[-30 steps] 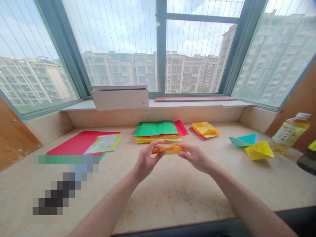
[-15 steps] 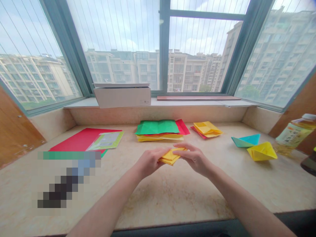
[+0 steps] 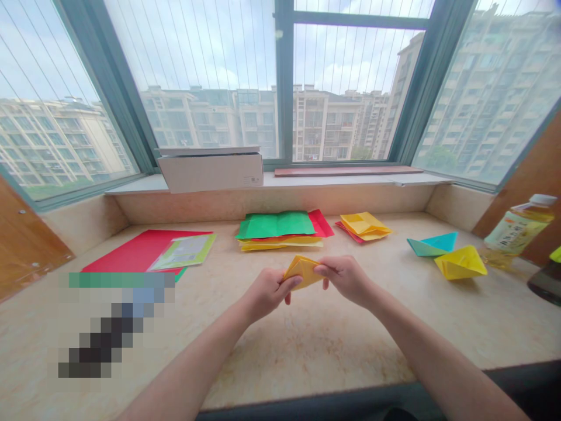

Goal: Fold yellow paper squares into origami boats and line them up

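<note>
Between my two hands, above the marble-like countertop (image 3: 333, 345), I hold a folded piece of yellow paper (image 3: 305, 273). My left hand (image 3: 268, 292) pinches its left side, thumb on top and fingers underneath. At the paper's right corner my right hand (image 3: 348, 279) grips it between thumb and fingers. Beyond my hands lies a stack of creased paper sheets, with a green sheet (image 3: 280, 225) on top and red and yellow ones under it. To its right sit folded yellow papers (image 3: 363, 225) over a red one.
At the right stand a teal paper boat (image 3: 433, 244), a yellow paper boat (image 3: 461, 263) and a drink bottle (image 3: 517, 228). Red paper (image 3: 127, 251) and a clear packet (image 3: 186, 251) lie left, behind a pixelated patch. A white box (image 3: 210, 171) rests on the window ledge.
The folded yellow paper has been turned and now stands more upright. My left thumb has come onto its face, and my right hand has shifted to its right corner. The view has moved slightly.
</note>
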`<control>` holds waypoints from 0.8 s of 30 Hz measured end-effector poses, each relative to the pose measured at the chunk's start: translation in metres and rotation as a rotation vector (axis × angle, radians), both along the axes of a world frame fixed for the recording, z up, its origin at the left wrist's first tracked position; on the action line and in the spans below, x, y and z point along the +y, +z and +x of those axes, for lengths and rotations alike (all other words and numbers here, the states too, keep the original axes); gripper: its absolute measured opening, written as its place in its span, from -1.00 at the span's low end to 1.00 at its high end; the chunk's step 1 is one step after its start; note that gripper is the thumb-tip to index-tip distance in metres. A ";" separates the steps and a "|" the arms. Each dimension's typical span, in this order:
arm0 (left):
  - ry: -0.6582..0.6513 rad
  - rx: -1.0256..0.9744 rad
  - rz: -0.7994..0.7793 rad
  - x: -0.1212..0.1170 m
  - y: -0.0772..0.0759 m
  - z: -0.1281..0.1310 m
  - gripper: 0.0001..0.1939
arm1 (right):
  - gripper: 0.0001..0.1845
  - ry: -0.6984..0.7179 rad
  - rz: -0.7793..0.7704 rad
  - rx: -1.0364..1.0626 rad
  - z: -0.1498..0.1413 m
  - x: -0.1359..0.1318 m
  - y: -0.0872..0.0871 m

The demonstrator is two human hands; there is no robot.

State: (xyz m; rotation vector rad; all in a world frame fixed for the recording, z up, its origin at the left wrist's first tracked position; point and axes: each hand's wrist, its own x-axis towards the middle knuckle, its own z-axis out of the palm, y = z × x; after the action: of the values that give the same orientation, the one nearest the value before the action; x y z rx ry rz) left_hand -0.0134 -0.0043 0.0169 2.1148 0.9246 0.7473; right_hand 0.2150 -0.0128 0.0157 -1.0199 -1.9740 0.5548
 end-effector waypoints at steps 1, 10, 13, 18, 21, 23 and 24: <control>0.009 -0.025 -0.051 0.000 0.000 0.000 -0.47 | -0.52 0.002 -0.040 0.041 -0.001 0.000 0.001; -0.051 -0.185 -0.319 -0.002 -0.002 0.006 -0.44 | -0.49 0.047 -0.289 0.339 -0.003 0.002 0.003; -0.060 -0.237 -0.364 -0.003 -0.004 0.008 -0.41 | -0.48 0.043 -0.309 0.365 -0.003 0.003 0.003; -0.062 -0.293 -0.391 -0.003 0.000 0.007 -0.40 | -0.34 0.151 -0.289 0.377 0.000 0.003 0.007; -0.032 -0.330 -0.392 -0.003 0.004 0.005 -0.37 | -0.25 0.192 -0.270 0.290 0.002 0.001 0.006; -0.043 -0.331 -0.396 -0.004 0.004 0.004 -0.37 | -0.24 0.204 -0.288 0.211 0.001 -0.002 0.001; -0.061 -0.329 -0.402 -0.004 0.004 0.005 -0.37 | -0.24 0.214 -0.310 0.186 0.001 -0.003 -0.002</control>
State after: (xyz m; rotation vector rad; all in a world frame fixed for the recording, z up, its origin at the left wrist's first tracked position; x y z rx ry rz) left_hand -0.0089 -0.0085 0.0208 1.6049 0.7537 0.7760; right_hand 0.2157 -0.0160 0.0140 -0.9055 -1.8772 1.0623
